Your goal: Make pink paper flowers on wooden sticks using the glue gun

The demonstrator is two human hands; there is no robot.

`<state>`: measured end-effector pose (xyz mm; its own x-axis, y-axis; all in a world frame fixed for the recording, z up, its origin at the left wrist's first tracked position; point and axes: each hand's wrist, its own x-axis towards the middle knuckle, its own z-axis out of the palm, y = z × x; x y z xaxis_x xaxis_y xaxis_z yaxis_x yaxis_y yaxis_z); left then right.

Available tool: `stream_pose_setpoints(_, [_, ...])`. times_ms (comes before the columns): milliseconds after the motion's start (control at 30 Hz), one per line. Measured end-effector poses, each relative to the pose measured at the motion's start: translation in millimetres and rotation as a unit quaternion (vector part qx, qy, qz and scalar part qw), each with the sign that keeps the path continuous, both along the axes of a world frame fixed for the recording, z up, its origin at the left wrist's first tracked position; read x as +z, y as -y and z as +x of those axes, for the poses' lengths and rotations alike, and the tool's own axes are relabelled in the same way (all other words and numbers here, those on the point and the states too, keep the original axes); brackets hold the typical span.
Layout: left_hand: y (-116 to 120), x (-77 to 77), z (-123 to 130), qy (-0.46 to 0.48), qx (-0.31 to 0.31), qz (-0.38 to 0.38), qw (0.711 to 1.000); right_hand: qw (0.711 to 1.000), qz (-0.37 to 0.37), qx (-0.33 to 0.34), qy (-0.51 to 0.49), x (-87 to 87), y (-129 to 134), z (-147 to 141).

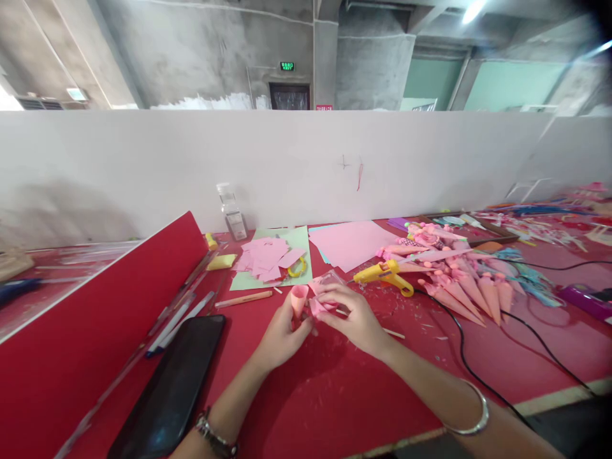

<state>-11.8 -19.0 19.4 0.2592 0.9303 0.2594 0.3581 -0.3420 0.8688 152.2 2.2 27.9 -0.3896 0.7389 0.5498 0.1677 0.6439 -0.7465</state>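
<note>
My left hand (285,336) is wrapped round a small rolled pink paper cone (299,295), its open mouth facing up. Just to the right, my right hand (352,317) is bent over with its fingertips closed at a folded pink piece (319,307), which looks like paper; the fingers partly hide it. Behind that hand lies a scrap of clear plastic (331,278). A yellow glue gun (385,274) rests beyond my right hand, its nozzle pointing left. Finished-looking pink paper cones (459,290) are heaped to the right of it.
Pink paper pieces (265,255) and a yellow tape ring (297,268) lie on a green sheet (306,239). Large pink sheets (351,242) are behind. A black phone (174,382), pens (179,322) and a red divider (119,325) stand left. A black cord (461,344) crosses the right side.
</note>
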Motion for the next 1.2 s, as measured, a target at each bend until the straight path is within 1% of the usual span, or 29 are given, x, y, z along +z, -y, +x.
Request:
stream_pose_setpoints(67, [-1.2, -1.0, -1.2, -0.032, 0.024, 0.023, 0.999, 1.0, -0.013, -0.002, -0.009, 0.5, -1.4, 0.9])
stream_pose_setpoints(200, [-2.3, -3.4, -2.3, -0.138, 0.082, 0.038, 0.986, 0.998, -0.018, -0.059, -0.029, 3.5, -3.7, 4.0])
stream_pose_setpoints(300, [-1.2, -5.6, -0.3, -0.202, 0.081, 0.035, 0.975, 0.996, -0.035, -0.059, -0.055, 5.9, -3.5, 5.4])
stream_pose_setpoints(400, [0.5, -5.9, 3.1, -0.214, 0.066, 0.036, 0.974, 0.995, -0.045, -0.048, -0.076, 7.1, -3.8, 5.9])
stream_pose_setpoints(467, [1.6, -4.0, 4.6, -0.189, 0.058, 0.034, 0.98, 0.994, -0.036, -0.054, -0.083, 7.0, -5.0, 6.2])
stream_pose_setpoints(567, [3.2, 0.4, 5.5, -0.113, 0.045, 0.036, 0.992, 0.993, -0.025, -0.058, -0.099, 5.4, -6.7, 5.5])
stream_pose_setpoints(700, [4.3, 2.3, 6.4, 0.012, -0.006, 0.031, 0.999, 0.996, -0.02, -0.023, -0.08, 2.2, -4.2, 1.1])
stream_pose_setpoints(767, [3.7, 0.9, 7.2, 0.051, -0.019, 0.016, 0.998, 0.998, -0.017, -0.001, -0.06, 1.1, -1.5, -1.4])
stream_pose_setpoints(867, [2.1, -1.0, 8.3, 0.081, -0.004, -0.004, 0.997, 0.999, -0.014, 0.013, -0.037, 0.5, 1.7, -3.5])
stream_pose_setpoints(1033, [0.0, 0.0, 9.8, 0.118, 0.006, -0.016, 0.993, 1.0, 0.008, 0.012, -0.016, 2.0, 4.3, -2.8])
stream_pose_setpoints(1200, [-1.1, 1.7, 9.2, 0.138, 0.018, -0.036, 0.99, 0.999, 0.038, 0.003, 0.031, 4.1, 7.4, -1.6])
